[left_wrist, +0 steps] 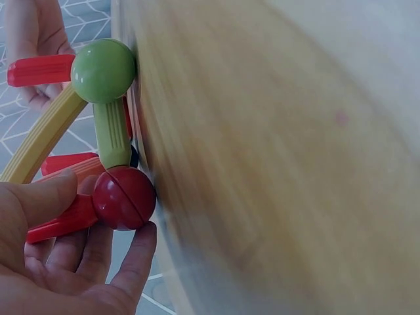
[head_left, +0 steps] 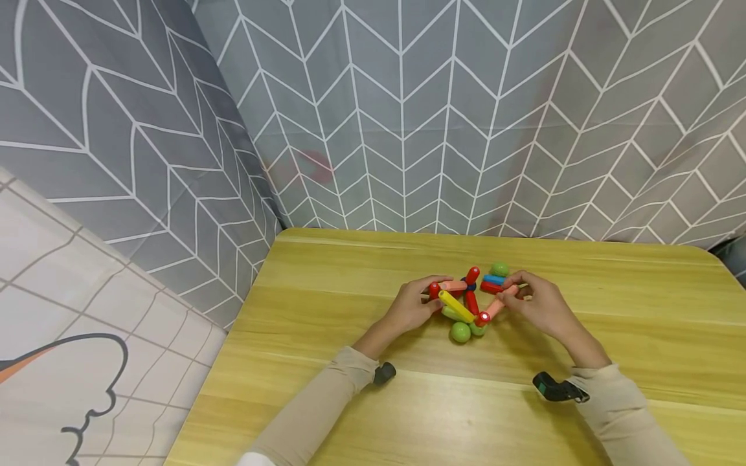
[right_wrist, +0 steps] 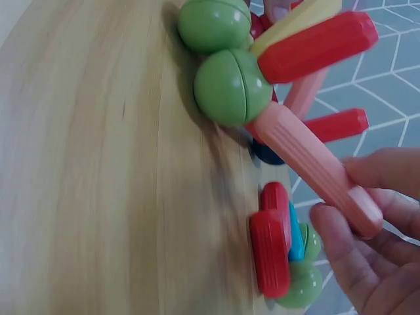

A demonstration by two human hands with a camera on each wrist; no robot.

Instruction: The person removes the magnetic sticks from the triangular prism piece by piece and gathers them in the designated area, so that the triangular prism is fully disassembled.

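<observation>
A toy frame of magnetic sticks and balls stands on the table. My left hand (head_left: 410, 307) is at its left corner, where thumb and fingers grip an upright red stick (left_wrist: 62, 220) on a red ball (left_wrist: 125, 198). On the other side, my right hand (head_left: 542, 307) pinches the outer end of a salmon-pink stick (right_wrist: 318, 164). That stick's inner end meets a green ball (right_wrist: 230, 87), from which another red stick (right_wrist: 318, 47) rises. A curved yellow stick (head_left: 456, 306) spans the front, above a light green stick (left_wrist: 111, 134). A dark blue ball (head_left: 469, 286) is at the back.
Loose red sticks (right_wrist: 270, 252), a blue stick (head_left: 494, 279) and green balls (right_wrist: 302, 283) lie close by my right hand, behind the pink stick. The wooden table (head_left: 326, 278) ends at a patterned grey curtain (head_left: 431, 116).
</observation>
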